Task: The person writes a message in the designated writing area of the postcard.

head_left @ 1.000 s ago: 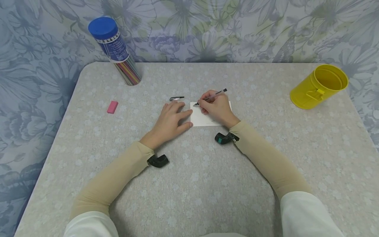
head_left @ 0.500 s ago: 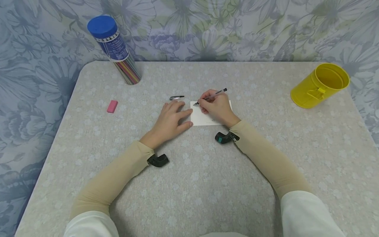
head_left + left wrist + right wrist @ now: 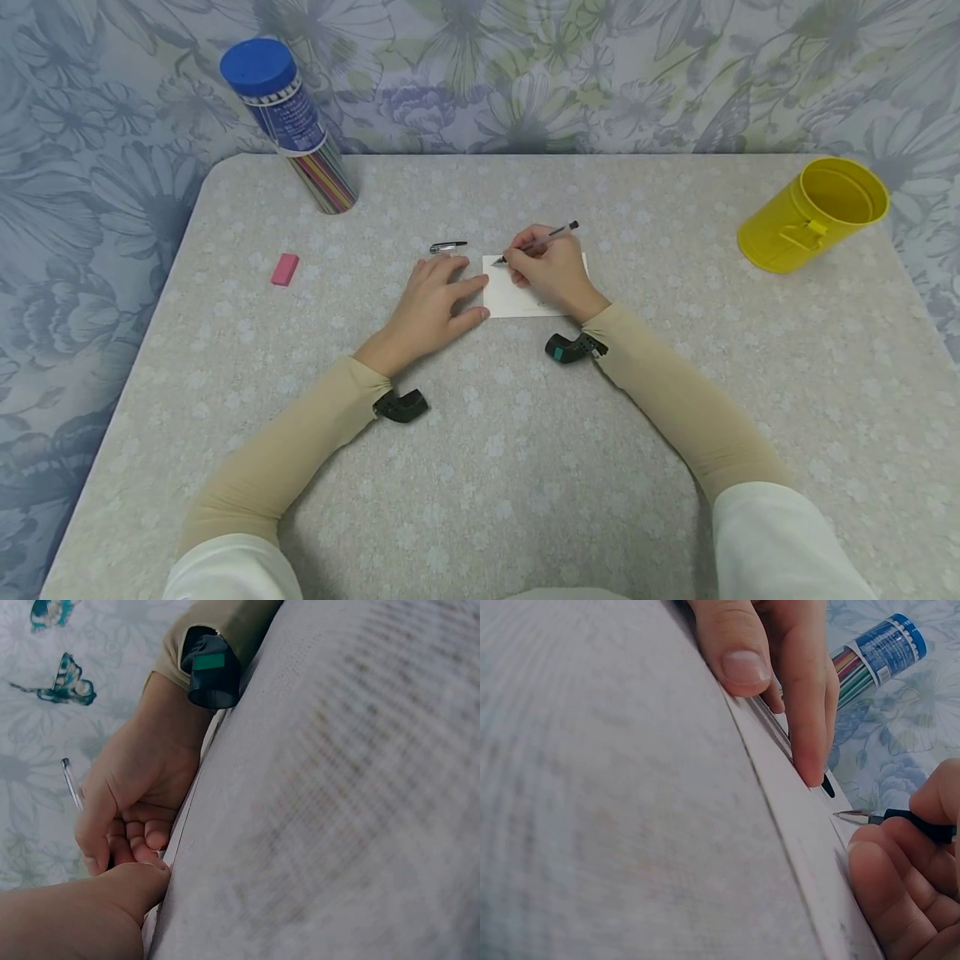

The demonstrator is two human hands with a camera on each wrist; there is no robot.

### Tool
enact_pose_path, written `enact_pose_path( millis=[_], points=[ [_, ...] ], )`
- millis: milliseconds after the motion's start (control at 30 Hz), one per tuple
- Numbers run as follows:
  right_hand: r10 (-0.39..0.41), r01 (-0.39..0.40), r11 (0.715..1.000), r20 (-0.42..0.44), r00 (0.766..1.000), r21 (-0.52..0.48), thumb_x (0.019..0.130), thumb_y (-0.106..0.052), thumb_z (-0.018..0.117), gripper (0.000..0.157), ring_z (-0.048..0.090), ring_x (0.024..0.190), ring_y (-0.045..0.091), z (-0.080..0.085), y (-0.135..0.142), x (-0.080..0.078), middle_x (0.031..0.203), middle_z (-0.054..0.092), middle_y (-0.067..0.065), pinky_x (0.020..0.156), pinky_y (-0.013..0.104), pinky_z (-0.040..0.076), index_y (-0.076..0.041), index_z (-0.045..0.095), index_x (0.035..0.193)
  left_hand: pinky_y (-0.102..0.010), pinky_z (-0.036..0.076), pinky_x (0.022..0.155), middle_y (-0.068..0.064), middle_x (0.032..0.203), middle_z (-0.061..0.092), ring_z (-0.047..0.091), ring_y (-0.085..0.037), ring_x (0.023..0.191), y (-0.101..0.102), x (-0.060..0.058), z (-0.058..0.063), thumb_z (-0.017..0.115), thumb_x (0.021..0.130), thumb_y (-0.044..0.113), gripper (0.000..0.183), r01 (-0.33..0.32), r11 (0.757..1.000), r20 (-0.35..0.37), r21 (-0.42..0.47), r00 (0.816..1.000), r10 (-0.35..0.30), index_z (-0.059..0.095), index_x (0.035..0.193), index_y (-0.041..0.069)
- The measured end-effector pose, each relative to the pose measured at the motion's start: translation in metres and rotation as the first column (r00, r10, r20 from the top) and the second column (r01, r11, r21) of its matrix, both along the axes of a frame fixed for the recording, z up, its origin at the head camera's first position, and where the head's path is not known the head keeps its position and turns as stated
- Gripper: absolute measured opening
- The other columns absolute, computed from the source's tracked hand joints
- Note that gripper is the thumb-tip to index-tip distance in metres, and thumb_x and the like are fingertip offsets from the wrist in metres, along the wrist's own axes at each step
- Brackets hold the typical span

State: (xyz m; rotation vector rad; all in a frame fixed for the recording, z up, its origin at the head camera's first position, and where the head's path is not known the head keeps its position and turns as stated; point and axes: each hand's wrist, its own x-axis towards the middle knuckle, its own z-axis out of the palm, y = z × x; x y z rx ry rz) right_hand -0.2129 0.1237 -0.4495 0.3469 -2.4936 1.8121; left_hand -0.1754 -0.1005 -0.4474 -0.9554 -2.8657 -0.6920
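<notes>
My right hand (image 3: pixel 551 265) pinches a pen (image 3: pixel 551 235) with a clear barrel and black grip, its tip down at the upper left of a small white sheet of paper (image 3: pixel 517 298). In the right wrist view the metal tip of the pen (image 3: pixel 851 815) meets the paper (image 3: pixel 791 832). My left hand (image 3: pixel 431 304) lies flat with spread fingers, thumb and index fingertip at the left edge of the sheet. Just beyond the left fingers lies a pen cap (image 3: pixel 447 247). Small faint marks show near the sheet's lower right, partly covered by the right hand.
A pink eraser (image 3: pixel 285 269) lies at the left of the table (image 3: pixel 480 467). Behind it stands a blue-lidded tube of coloured pencils (image 3: pixel 288 125). At the far right is an open yellow cup (image 3: pixel 802 221) with a small handle. A flowered wall (image 3: pixel 525 75) borders the back edge.
The right hand and pen tip have shifted very slightly right along the top of the sheet. The left hand stays in place; the whole view has tilted a little.
</notes>
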Motion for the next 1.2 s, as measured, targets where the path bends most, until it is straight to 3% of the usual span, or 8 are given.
enact_pose_path(
  millis=[733,1200],
  points=[
    [0.027,-0.027,0.999,-0.015,1.000,0.038,0.093,-0.010,0.069,0.010,0.062,0.052,0.010,0.0013,-0.0005,0.0010,0.066,0.069,0.011,0.051,0.020,0.050,-0.002,0.071,0.087,-0.073,0.028,0.115,-0.024,0.145,0.053,0.040,-0.050,0.144,-0.0003,0.0005,0.0013,0.072,0.094,0.038,0.050,0.006,1.000,-0.018,0.002,1.000,-0.006,0.068,0.135,0.011],
    [0.016,-0.016,1.000,-0.040,0.999,0.009,0.093,-0.009,0.070,0.011,0.062,0.051,0.010,-0.0012,-0.0001,0.0002,0.066,0.068,0.013,0.052,0.020,0.051,-0.001,0.071,0.086,-0.071,0.027,0.116,-0.024,0.146,0.053,0.040,-0.049,0.144,-0.0003,-0.0012,-0.0007,0.071,0.094,0.038,0.049,0.007,1.000,-0.017,0.000,1.000,-0.007,0.068,0.135,0.011]
  ],
)
